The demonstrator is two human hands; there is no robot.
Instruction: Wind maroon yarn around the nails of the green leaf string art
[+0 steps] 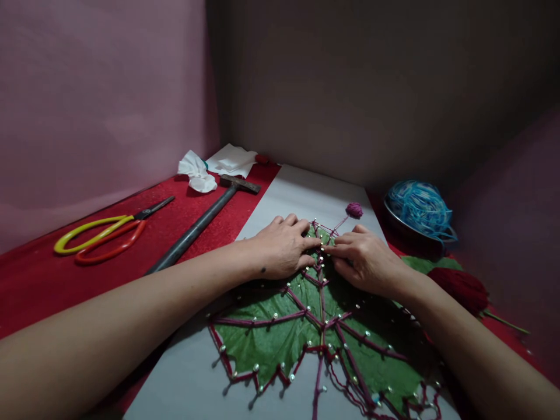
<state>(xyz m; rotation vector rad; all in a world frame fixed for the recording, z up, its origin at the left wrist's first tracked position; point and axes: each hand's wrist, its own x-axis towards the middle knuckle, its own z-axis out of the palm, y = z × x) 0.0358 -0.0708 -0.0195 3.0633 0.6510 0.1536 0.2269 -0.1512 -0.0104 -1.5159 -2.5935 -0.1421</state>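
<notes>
1. Head view, frame centre: green leaf [271, 344] on white board [301, 195], edged with nails, purple yarn [321, 303] tracing veins.
2. Left hand [282, 248] flat on leaf, fingers spread.
3. Right hand [365, 259] pinching the yarn near the leaf tip.

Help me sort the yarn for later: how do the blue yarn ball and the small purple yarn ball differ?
The blue yarn ball is far bigger than the small purple yarn ball. The blue one sits in a bowl at the right; the purple one lies on the white board, its strand running toward the right hand. Both are wound round.
</notes>
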